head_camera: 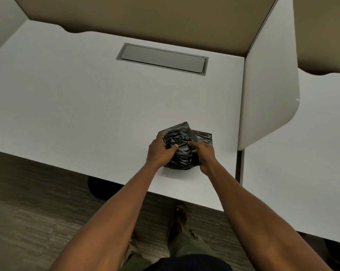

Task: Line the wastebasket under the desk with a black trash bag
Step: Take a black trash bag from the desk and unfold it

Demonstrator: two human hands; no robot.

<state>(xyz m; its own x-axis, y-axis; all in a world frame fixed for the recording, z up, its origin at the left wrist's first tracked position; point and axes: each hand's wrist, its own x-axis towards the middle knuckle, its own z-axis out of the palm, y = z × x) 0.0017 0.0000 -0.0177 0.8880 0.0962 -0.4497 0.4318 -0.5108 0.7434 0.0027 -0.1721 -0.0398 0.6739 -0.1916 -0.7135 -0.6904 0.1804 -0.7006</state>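
Currently both hands on a bundle of black trash bags [182, 148], which sits on the white desk [67, 106] near its front edge, right of centre. Bundle is crumpled and glossy; a flatter folded sheet of the same black plastic sticks out behind and to the right of it, lying on the desktop.

Left hand [159, 151] wraps the bundle's left side, fingers curled over the top, thumb pressed into the plastic near the middle: closed on it. Right hand [203, 153] grips the right side, thumb tip pointing toward the left thumb, the two nearly meeting. Both forearms bare, reaching forward from the bottom of the view.

Desk detail: grey rectangular cable-access flap [162, 58] set flush into the surface toward the back, lid shut. Tan partition panel [145, 14] rises behind the desk. White divider panel [267, 79] with a rounded front corner stands along the right edge, a neighbouring white desk [312, 173] beyond it.

Below the front edge: brown-grey carpet [32, 202]. A dark rounded shape [100, 187] shows under the desk lip, left of the arms; likely the wastebasket, cannot tell for certain. One sandalled foot [180, 216] and olive trouser legs visible beneath the arms.
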